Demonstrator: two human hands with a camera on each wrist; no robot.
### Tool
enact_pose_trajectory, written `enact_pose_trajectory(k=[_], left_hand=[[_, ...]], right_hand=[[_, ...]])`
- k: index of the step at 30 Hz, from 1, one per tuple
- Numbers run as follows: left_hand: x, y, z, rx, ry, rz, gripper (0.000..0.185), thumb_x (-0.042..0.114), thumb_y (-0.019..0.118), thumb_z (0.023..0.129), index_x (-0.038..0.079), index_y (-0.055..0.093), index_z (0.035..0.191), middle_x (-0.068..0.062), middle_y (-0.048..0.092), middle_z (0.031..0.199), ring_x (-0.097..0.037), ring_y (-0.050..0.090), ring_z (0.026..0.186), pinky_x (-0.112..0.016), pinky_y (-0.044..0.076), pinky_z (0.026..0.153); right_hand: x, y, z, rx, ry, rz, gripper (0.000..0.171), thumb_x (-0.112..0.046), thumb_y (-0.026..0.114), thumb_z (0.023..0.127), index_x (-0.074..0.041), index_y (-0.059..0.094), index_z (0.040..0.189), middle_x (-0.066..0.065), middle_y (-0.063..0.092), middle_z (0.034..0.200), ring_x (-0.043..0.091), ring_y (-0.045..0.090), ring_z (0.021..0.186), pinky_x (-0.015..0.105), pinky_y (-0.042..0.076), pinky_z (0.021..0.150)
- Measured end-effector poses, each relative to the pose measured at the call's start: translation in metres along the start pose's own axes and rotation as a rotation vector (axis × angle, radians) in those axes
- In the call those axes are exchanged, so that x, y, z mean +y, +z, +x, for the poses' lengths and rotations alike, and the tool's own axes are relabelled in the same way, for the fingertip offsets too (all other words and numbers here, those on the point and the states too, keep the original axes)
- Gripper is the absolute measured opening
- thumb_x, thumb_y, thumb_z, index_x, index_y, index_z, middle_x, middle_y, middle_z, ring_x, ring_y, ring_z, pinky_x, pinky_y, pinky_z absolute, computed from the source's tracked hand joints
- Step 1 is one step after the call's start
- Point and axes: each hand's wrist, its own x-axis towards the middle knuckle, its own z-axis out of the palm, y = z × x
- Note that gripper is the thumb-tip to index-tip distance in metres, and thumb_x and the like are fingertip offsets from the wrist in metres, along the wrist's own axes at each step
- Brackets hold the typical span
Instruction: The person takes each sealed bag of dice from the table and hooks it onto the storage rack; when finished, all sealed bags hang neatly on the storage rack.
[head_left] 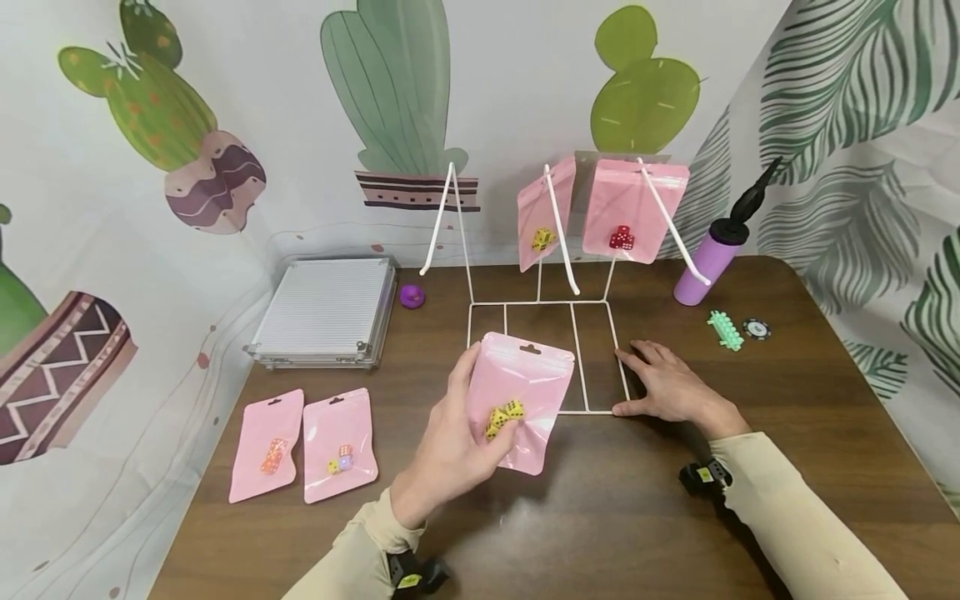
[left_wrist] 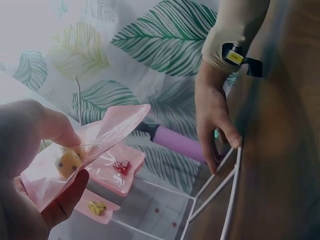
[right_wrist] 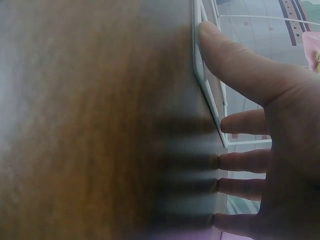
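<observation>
- The left hand [head_left: 450,450] is holding up a pink pouch [head_left: 517,400] of yellow dice [head_left: 504,417], thumb on the left edge and fingers curled round the front over the dice.
- That pouch is hovering above the near edge of the white wire rack [head_left: 543,304], just left of centre on the brown table [head_left: 825,433].
- The right hand [head_left: 667,387] is lying flat and relaxed, fingers straight, pressing on the rack's near right corner; the right wrist view shows the thumb [right_wrist: 235,65] touching the wire.
- Two pouches are already hanging from the far hooks, one with yellow dice [head_left: 543,212] and one with red dice [head_left: 633,208]; the far left hook [head_left: 438,225] is sitting bare.
- Two more pouches [head_left: 303,446] are waiting flat on the near left.
- My read: this is the hanging step, with the pouch picked up and not yet on a hook.
- The next move seems to call for lifting the pouch's small top hole [head_left: 529,348] to a hook tip and sliding it on, while the flat hand steadies the rack.
</observation>
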Motion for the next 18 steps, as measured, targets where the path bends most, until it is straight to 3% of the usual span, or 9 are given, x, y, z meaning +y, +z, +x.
enact_pose_trajectory(k=[11,18], left_hand=[[0.014,0.005,0.016,0.053,0.154,-0.048,0.094,0.01,0.078,0.074,0.005,0.022,0.149,-0.011,0.062,0.116,-0.018,0.064,0.088,-0.027,0.054,0.07],[0.021,0.008,0.027,0.088,0.207,-0.077,0.094,0.009,0.078,0.073,0.003,0.022,0.148,-0.012,0.061,0.118,-0.019,0.064,0.09,-0.027,0.055,0.073]], right_hand=[[0.002,0.002,0.0,0.006,0.002,0.007,0.096,-0.059,0.074,0.076,-0.001,0.041,0.145,0.033,0.033,0.147,0.053,0.026,0.135,0.066,0.026,0.109],[0.001,0.0,0.0,-0.003,0.014,0.011,0.098,-0.061,0.074,0.075,-0.001,0.041,0.145,0.033,0.032,0.147,0.052,0.026,0.135,0.066,0.026,0.108]])
